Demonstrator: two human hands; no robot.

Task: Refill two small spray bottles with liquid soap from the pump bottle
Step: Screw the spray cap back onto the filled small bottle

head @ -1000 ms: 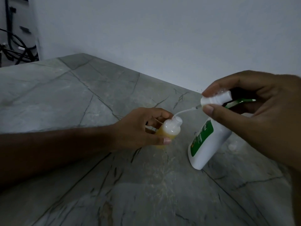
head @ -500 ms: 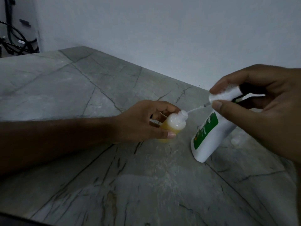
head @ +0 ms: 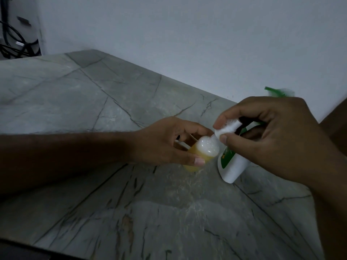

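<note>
Yellow soap fills lower part of small spray bottle (head: 201, 152), tilted on grey stone counter (head: 93, 113), gripped by left hand (head: 169, 141). Right hand (head: 272, 139) pinches white spray cap (head: 228, 127) at bottle's neck. White pump bottle (head: 233, 166) leans just behind, green label.

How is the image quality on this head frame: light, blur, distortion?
Head view: dim, bluish light, no glare; green pump top and right hand motion-blurred; spray bottle in left hand fairly sharp; wide-angle lens tilts the marble counter.
</note>
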